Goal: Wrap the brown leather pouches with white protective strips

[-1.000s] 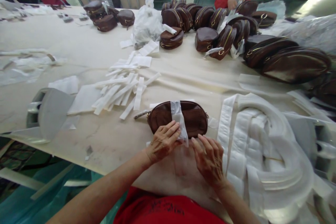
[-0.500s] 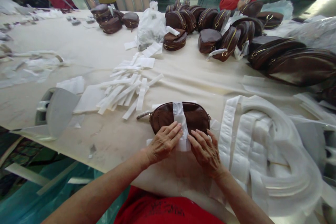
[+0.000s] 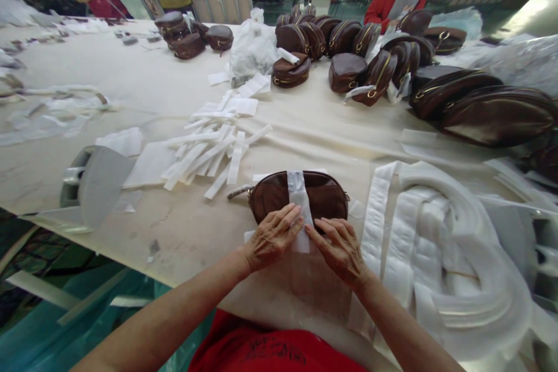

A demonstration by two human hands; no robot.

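A small dark brown bag [image 3: 272, 195] lies on the pale table in front of me, its zip end at the left. Around its middle runs a white strip [image 3: 297, 190], whose lower end reaches past the bag's near edge. My left hand [image 3: 275, 235] rests flat on the strip and the bag's lower left part, fingers stretched. On the other side, my right hand [image 3: 339, 247] lies with fingers spread over the bag's lower right edge, its index fingertip at the strip. Neither hand is wrapped round anything.
Loose white strips [image 3: 209, 151] lie beyond the bag to the left, near a grey tape dispenser [image 3: 102, 183]. At the right is a large coil of white material [image 3: 462, 267]. Brown bags [image 3: 344, 72] stand at the back; people are across the table.
My right hand has shifted slightly left, its index finger now reaching the strip. My left hand and the bag have hardly moved.
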